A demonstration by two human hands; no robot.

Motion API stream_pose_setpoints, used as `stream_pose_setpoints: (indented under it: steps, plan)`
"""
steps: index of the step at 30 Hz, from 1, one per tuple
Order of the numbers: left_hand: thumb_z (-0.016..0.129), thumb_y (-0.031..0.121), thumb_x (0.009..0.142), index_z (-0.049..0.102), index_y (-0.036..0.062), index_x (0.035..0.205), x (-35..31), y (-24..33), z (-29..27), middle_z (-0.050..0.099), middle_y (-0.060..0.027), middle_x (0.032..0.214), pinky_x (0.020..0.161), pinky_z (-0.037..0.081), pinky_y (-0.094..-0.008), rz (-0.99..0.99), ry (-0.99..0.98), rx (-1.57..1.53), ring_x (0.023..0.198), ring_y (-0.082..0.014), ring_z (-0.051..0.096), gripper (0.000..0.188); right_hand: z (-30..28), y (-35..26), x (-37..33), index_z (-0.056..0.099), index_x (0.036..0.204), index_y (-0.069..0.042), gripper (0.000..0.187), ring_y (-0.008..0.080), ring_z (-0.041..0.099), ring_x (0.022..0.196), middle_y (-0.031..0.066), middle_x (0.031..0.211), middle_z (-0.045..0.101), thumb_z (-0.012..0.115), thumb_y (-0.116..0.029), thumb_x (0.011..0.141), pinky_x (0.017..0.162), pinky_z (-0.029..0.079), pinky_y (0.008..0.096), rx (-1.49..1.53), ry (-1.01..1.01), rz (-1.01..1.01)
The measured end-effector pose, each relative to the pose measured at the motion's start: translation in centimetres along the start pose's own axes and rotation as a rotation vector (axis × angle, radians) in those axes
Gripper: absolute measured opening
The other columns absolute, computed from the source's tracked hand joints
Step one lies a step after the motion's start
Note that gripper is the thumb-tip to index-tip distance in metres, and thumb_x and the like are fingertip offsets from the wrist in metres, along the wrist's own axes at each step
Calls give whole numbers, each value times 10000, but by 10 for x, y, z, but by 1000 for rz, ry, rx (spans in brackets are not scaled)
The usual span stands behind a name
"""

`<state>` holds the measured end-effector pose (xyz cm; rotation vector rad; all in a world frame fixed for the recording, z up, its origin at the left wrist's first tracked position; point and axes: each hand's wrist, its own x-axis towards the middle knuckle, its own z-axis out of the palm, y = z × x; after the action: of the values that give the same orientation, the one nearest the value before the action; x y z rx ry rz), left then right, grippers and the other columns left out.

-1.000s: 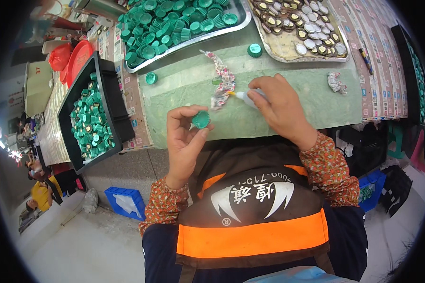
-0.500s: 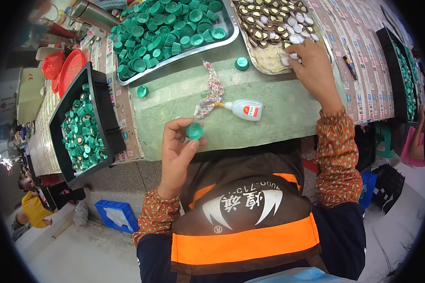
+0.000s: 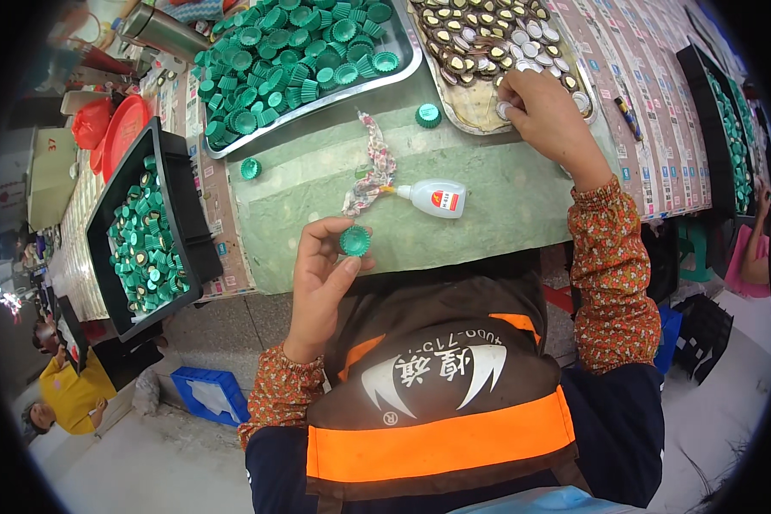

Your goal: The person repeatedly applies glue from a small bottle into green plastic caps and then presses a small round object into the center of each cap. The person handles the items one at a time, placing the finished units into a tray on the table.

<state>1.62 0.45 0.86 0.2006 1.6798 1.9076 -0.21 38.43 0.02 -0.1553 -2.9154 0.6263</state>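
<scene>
My left hand [image 3: 319,278] pinches a green fluted cap [image 3: 355,241] between thumb and fingers, its hollow side facing up, over the table's near edge. My right hand [image 3: 546,116] is at the near part of a metal tray [image 3: 471,128] of small round discs [image 3: 467,43], some dark with pale centres, some white. Its fingers are bent together beside a white disc [image 3: 504,110]; what they grip is hidden. Between my hands lie a white squeeze bottle [image 3: 437,198] and a twisted floral cloth [image 3: 373,171] at its nozzle. Single green caps stand at the cloth's left [image 3: 251,168] and right [image 3: 428,116].
A metal tray of green caps [image 3: 295,51] fills the far left. Left of the green mat [image 3: 300,184] is a black bin [image 3: 199,218] holding capped pieces; another black bin [image 3: 702,103] stands far right. A marker [image 3: 628,118] lies right of the disc tray. A person in yellow [image 3: 73,390] is lower left.
My right hand has drawn slightly left and its fingers have curled in over the discs. My left hand keeps the green cap in nearly the same place. The view has shifted slightly.
</scene>
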Motion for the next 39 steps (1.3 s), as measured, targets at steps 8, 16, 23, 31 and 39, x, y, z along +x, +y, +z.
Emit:
stream_pose_setpoints:
  steps: [8, 16, 23, 31, 39]
  plan:
    - [626, 110, 964, 466, 71, 1370, -1, 1, 5, 600, -131, 1286, 953, 549, -353, -31, -19, -16, 1077, -170, 624, 438, -6, 5, 9, 598, 886, -32, 101, 332, 586, 866, 132, 871, 646, 650, -98, 830, 788, 468, 466, 14, -99, -13]
    - [606, 164, 993, 454, 64, 1399, -1, 0, 1, 603, -152, 1299, 950, 555, -358, -78, -28, -83, 1064, -168, 639, 445, -9, -28, -14, 620, 962, -22, 124, 305, 607, 856, 110, 893, 638, 682, -19, 854, 753, 486, 402, 323, 138, -113]
    - [597, 237, 1016, 451, 22, 1435, -3, -1, -2, 623, -167, 1258, 927, 575, -370, -167, -29, -259, 1048, -189, 652, 493, 4, -44, -82, 630, 964, -27, 197, 332, 616, 929, 110, 996, 632, 710, 50, 801, 774, 511, 402, 178, 80, -406]
    - [585, 255, 1032, 474, 12, 1433, 0, 1, 1, 627, -150, 1261, 926, 575, -365, -171, -63, -288, 1051, -168, 653, 482, 8, -42, -99, 630, 1068, -34, 287, 347, 589, 986, 133, 1037, 606, 725, -5, 800, 846, 482, 427, 288, 108, -189]
    - [595, 268, 1027, 461, 4, 1460, -1, 2, 5, 607, -141, 1290, 928, 573, -370, -177, -65, -303, 1079, -167, 640, 524, 12, -50, -90, 610, 1102, -30, 297, 347, 557, 967, 139, 980, 557, 712, -34, 823, 837, 454, 446, 238, 12, -135]
